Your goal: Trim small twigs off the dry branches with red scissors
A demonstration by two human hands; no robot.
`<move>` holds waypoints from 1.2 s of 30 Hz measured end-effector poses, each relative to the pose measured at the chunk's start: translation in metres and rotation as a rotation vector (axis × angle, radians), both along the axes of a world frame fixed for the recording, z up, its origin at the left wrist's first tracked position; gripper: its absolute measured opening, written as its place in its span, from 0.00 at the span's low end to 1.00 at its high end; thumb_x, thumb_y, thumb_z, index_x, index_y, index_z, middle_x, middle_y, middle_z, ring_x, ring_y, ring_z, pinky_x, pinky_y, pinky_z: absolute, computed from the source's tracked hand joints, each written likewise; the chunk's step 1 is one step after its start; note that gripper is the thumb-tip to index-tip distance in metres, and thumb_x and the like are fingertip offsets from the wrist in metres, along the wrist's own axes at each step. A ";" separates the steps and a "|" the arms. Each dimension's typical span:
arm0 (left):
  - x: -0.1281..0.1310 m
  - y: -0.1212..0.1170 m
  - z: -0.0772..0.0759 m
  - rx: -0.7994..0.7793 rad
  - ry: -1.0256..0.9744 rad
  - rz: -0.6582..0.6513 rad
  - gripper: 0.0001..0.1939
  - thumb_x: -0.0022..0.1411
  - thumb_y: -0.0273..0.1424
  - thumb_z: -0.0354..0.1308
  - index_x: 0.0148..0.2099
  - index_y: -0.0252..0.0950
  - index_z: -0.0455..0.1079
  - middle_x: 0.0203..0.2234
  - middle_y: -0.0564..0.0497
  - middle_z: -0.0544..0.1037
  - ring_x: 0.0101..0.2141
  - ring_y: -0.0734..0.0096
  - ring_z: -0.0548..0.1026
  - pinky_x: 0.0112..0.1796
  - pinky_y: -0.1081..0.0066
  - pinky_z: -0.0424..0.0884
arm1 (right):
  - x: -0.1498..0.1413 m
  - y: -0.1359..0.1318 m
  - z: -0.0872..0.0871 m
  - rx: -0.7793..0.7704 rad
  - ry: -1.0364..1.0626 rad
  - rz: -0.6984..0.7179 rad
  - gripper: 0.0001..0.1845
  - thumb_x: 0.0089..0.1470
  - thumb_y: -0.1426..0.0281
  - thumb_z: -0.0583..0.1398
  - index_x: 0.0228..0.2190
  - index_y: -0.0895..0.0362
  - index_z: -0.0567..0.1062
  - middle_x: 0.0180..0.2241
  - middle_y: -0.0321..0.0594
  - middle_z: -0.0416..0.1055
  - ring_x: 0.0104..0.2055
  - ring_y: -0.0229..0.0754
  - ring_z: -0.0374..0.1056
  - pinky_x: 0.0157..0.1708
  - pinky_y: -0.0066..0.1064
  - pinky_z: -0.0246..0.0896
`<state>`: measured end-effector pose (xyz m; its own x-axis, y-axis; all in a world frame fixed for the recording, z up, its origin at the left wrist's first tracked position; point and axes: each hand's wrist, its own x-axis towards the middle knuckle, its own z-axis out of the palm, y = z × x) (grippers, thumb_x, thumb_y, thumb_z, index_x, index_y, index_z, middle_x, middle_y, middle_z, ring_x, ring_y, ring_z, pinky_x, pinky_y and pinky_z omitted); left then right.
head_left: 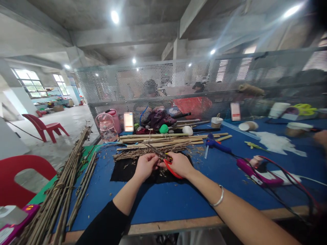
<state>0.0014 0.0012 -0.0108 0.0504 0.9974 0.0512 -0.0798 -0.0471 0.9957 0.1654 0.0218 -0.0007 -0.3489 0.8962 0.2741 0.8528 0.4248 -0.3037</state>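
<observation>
Carefully angle the scissors (161, 155), held over the black cloth (121, 172) in your right hand's (181, 165) curled grip, away from your left hand (144, 166), pinched closed on what I can't tell.

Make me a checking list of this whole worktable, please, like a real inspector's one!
Surface: blue tabletop, sprinkled with plant scraps.
Job's things: red-handled scissors; thin twigs on a black cloth.
Clutter: tied stalk bundle, glue gun, green ball, crumpled white plastic.
Hands: the right hand holds the scissors; the left hand is close beside it, and what its fingers pinch, if anything, is too small to tell.
Cables: red and dark cables by a purple power strip.
Surroundings: perforated metal screen behind; red plastic chair at the left.
</observation>
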 end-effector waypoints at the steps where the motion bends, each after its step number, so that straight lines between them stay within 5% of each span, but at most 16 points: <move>1: 0.000 0.000 0.000 0.001 -0.003 -0.002 0.14 0.47 0.39 0.59 0.29 0.31 0.70 0.21 0.52 0.72 0.20 0.79 0.68 0.21 0.79 0.65 | 0.000 0.000 0.000 0.004 -0.006 -0.007 0.23 0.45 0.46 0.53 0.25 0.54 0.67 0.24 0.38 0.70 0.27 0.41 0.65 0.23 0.27 0.45; 11: -0.001 0.004 -0.007 -0.033 -0.040 -0.011 0.13 0.48 0.38 0.59 0.29 0.31 0.69 0.23 0.49 0.75 0.24 0.74 0.72 0.24 0.75 0.68 | -0.002 -0.001 0.001 0.033 0.038 0.111 0.24 0.41 0.50 0.59 0.31 0.56 0.67 0.31 0.39 0.68 0.33 0.40 0.64 0.29 0.27 0.51; 36: 0.004 0.001 -0.007 -0.036 0.122 -0.024 0.16 0.48 0.41 0.56 0.25 0.31 0.69 0.15 0.55 0.68 0.16 0.80 0.63 0.21 0.77 0.64 | -0.007 -0.003 -0.003 0.024 0.074 0.059 0.21 0.43 0.53 0.59 0.32 0.56 0.65 0.32 0.39 0.68 0.33 0.40 0.64 0.30 0.28 0.51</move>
<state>0.0051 0.0021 -0.0174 0.0776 0.9970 0.0077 0.0411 -0.0109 0.9991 0.1582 0.0186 -0.0041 -0.3784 0.8677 0.3225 0.8019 0.4813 -0.3540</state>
